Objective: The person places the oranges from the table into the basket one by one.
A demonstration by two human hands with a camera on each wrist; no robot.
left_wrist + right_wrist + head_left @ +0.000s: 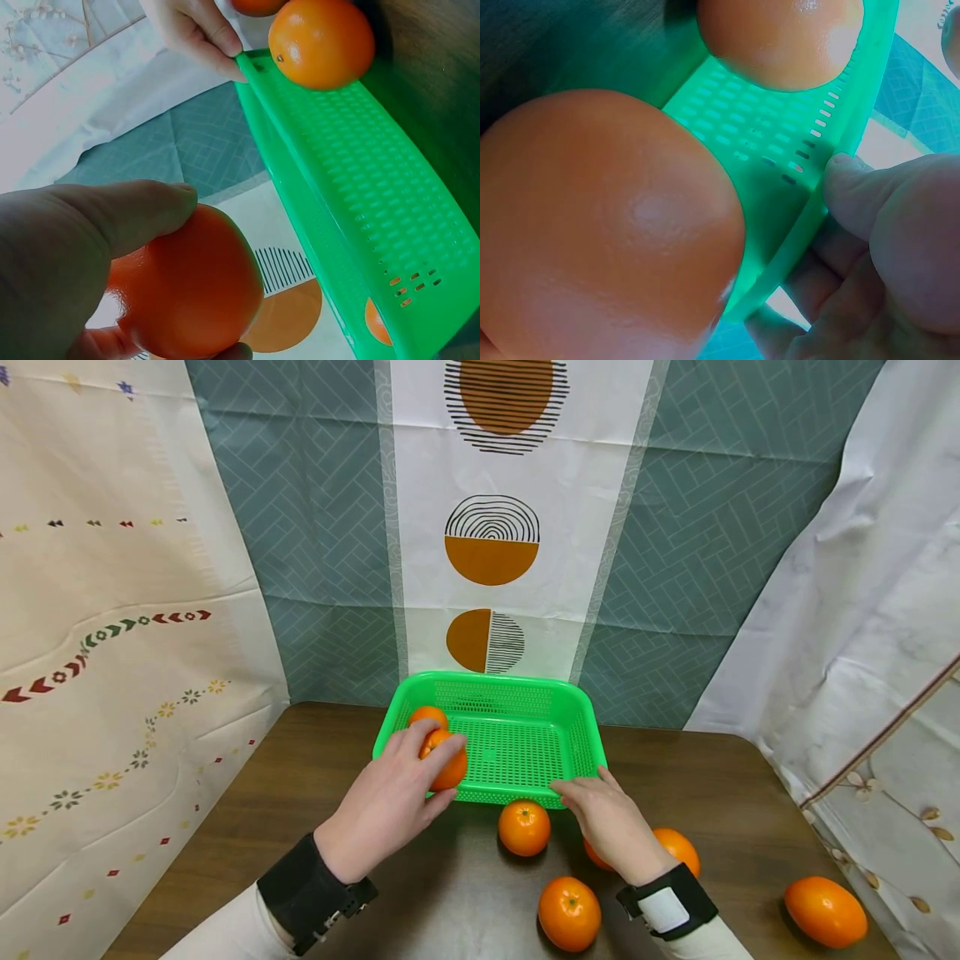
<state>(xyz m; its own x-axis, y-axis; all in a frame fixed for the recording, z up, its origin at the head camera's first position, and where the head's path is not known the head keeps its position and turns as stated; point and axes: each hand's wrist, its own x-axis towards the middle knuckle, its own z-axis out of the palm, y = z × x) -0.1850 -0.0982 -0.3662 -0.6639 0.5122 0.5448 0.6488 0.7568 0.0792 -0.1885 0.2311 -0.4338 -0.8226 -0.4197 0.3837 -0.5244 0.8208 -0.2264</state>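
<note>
My left hand [390, 789] grips an orange [450, 767] over the left front part of a green plastic basket [510, 796]. In the left wrist view, thumb and fingers wrap round that held orange [199, 289]. A second orange [427, 717] lies inside the basket at its left end. At the front right corner, my right hand [611, 818] pinches the basket's rim. The right wrist view shows the thumb of my right hand [900, 217] on the rim [810, 214] and the fingers curled on the other side.
In front of the basket stands an orange [524, 827], with another orange [570, 913] nearer me. One orange [596, 856] is partly hidden under my right hand, one [678, 850] beside that wrist. An orange [825, 912] lies far right on the wooden table [712, 793]. Cloths hang behind.
</note>
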